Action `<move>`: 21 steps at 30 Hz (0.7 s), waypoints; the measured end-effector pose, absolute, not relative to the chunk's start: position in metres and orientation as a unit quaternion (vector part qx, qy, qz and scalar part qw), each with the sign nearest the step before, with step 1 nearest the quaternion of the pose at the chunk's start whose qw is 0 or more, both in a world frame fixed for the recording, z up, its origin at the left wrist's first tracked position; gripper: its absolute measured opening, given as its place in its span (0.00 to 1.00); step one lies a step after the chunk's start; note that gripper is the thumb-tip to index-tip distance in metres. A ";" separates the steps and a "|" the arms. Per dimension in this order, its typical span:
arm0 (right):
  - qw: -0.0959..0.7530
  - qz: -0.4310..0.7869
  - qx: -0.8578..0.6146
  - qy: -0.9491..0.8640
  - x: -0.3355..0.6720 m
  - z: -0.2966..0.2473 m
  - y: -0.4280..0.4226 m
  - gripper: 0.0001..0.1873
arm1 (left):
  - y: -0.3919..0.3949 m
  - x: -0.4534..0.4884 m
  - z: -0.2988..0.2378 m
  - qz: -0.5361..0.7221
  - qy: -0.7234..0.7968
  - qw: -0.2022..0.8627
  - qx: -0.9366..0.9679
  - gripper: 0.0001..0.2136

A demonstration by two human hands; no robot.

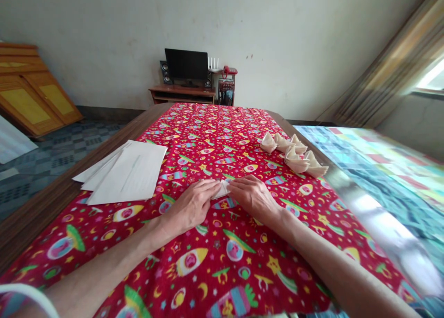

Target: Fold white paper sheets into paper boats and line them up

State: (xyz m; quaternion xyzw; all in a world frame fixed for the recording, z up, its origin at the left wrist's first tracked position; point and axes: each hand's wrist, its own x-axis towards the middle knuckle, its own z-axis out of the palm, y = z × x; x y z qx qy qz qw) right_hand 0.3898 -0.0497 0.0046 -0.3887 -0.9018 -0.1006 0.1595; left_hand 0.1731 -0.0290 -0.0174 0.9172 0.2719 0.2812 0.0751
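A small piece of folded white paper lies on the red patterned cloth, between my two hands. My left hand grips its left side, fingers together and pointing toward the middle. From the other side, my right hand has its fingers closed over the right part, so much of the paper is hidden. To the left rests a fanned stack of white paper sheets. Several folded paper pieces with pointed corners stand in a cluster to the right, apart from my hands.
The red cloth covers most of a brown wooden table. Beyond its far end is a stand with a monitor, speakers and a red telephone. A bed adjoins on the right; a wooden cabinet stands far left.
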 end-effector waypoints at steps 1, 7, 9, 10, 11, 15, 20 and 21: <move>0.158 -0.098 -0.387 -0.903 0.390 0.005 -0.049 0.09 | -0.029 0.174 -0.018 0.290 0.271 0.078 0.915 0.23; 0.136 -0.113 -0.380 -0.908 0.387 0.008 -0.046 0.08 | -0.024 0.175 -0.022 0.322 0.280 0.095 0.899 0.25; 0.128 -0.154 -0.382 -0.902 0.383 0.007 -0.048 0.09 | -0.023 0.175 -0.021 0.325 0.292 0.104 0.894 0.25; 0.127 -0.174 -0.382 -0.899 0.380 0.006 -0.048 0.10 | -0.023 0.175 -0.021 0.324 0.297 0.111 0.891 0.25; 0.128 -0.191 -0.384 -0.894 0.378 0.004 -0.049 0.10 | -0.023 0.175 -0.019 0.324 0.301 0.121 0.888 0.25; 0.129 -0.229 -0.401 -0.878 0.368 0.002 -0.048 0.11 | -0.028 0.176 -0.012 0.329 0.319 0.185 0.869 0.25; 0.183 -0.210 -0.438 -0.855 0.359 0.004 -0.050 0.12 | -0.033 0.187 -0.009 0.392 0.366 0.292 0.792 0.31; 0.199 -0.203 -0.446 -0.849 0.358 0.005 -0.051 0.12 | -0.034 0.190 -0.009 0.408 0.371 0.307 0.776 0.31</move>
